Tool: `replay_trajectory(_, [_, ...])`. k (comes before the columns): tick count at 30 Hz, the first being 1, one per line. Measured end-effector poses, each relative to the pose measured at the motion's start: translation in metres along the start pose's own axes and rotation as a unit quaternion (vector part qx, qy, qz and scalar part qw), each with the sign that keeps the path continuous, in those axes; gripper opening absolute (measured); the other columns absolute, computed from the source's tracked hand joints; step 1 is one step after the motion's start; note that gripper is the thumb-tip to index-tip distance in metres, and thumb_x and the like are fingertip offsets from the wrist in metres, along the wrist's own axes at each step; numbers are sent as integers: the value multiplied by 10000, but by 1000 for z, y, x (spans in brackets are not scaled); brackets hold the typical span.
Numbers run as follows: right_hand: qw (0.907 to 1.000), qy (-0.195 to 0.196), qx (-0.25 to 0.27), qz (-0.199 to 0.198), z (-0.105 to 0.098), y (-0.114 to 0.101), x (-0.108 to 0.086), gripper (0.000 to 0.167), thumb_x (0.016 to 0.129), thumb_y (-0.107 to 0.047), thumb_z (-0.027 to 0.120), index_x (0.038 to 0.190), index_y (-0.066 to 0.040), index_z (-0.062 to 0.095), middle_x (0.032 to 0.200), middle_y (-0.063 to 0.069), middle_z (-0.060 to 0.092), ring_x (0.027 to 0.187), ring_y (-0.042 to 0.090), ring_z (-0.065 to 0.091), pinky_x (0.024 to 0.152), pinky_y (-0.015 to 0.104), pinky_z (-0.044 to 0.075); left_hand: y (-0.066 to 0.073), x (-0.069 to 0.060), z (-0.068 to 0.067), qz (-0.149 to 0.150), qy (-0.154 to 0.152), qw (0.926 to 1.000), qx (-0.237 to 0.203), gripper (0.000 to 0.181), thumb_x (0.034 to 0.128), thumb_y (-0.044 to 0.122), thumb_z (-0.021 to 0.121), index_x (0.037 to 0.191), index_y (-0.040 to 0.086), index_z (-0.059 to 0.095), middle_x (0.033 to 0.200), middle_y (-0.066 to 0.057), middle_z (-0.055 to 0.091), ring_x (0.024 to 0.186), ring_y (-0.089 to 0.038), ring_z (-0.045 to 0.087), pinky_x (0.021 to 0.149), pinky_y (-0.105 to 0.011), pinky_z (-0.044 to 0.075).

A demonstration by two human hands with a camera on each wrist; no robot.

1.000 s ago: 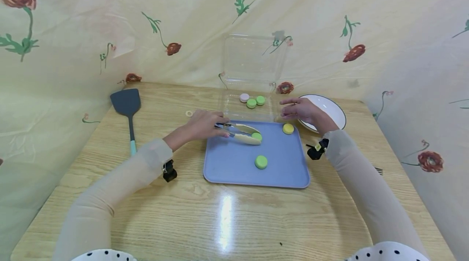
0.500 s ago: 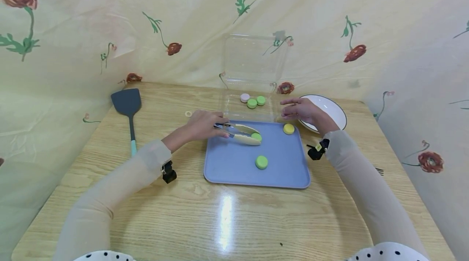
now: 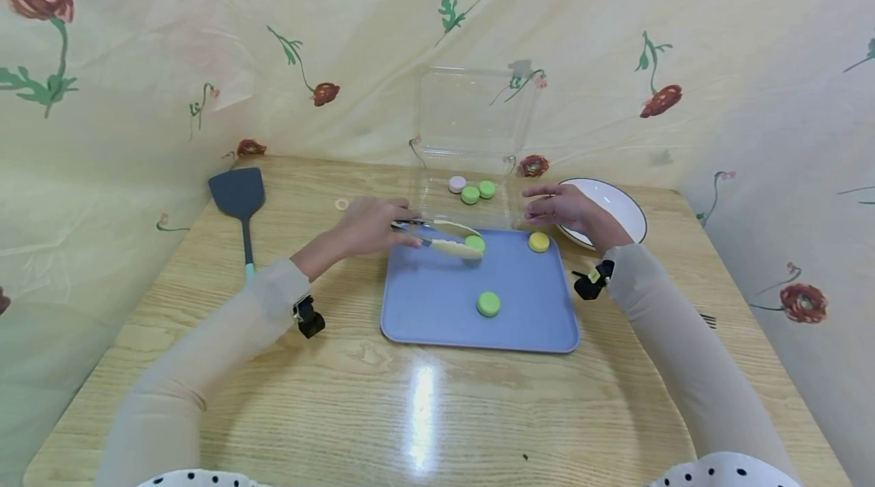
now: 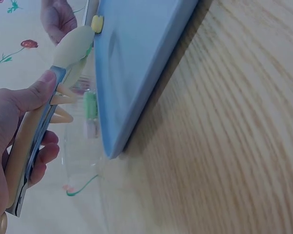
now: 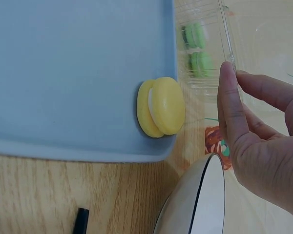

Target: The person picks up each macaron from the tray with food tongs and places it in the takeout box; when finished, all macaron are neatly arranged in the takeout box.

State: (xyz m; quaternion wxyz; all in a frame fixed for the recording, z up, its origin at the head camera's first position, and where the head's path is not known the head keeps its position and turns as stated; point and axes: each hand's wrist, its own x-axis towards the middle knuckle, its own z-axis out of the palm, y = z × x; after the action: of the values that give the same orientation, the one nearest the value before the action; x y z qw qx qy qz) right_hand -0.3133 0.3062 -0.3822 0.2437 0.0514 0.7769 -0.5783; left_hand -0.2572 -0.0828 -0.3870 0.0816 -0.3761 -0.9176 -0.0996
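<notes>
My left hand (image 3: pixel 372 225) grips a pair of tongs (image 4: pixel 31 134) with cream-coloured tips. Between the tips is a green macaron (image 3: pixel 474 244), just above the tray's back part. Another green macaron (image 3: pixel 488 304) lies on the blue tray (image 3: pixel 431 312), and a yellow macaron (image 5: pixel 167 106) sits in its back right corner. Behind the tray an open clear plastic box (image 3: pixel 437 210) holds a pale pink macaron (image 3: pixel 457 184) and two green macarons (image 5: pixel 200 64). My right hand (image 3: pixel 563 207) is beside the box's right edge, fingers fairly straight; whether they touch the edge is unclear.
A white bowl (image 3: pixel 618 206) with a dark rim stands behind my right wrist. At the left lies a dark spatula (image 3: pixel 237 191) with a mint handle. A fork (image 3: pixel 708 319) shows partly beyond my right sleeve. Floral cloth (image 3: pixel 369 31) hangs behind the table.
My left hand and the tongs have shifted slightly left and back toward the box, and the green macaron between the tips has moved with them. The right hand stays where it was.
</notes>
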Motion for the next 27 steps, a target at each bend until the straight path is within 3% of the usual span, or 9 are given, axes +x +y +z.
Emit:
replay_trajectory(13, [9999,-67,-67,-81,1,0,-2,588,1018,-31,591,1551,30,350,1082,69,717,898,92,699,1032,383,523,-9,2,-27,-97,232,9997,-1,578,864,573,734,1288,180,730,911,-4,663,613,-122,482,523,-259,266])
replay_trajectory(20, [9999,-129,33,-54,1,-1,-1,597,1017,-30,590,1553,39,336,1037,43,723,896,100,699,1046,392,513,-17,8,-37,-465,148,9988,-106,563,877,555,738,1307,190,719,945,8,671,627,-136,502,522,-273,281])
replay_trajectory(27, [9999,-137,59,-32,1,-1,-2,612,1018,-34,593,1561,35,321,1028,32,717,892,93,696,1064,401,499,-25,19,-42,-568,277,9975,329,582,885,599,704,1322,215,710,929,17,643,624,-137,505,509,-274,262])
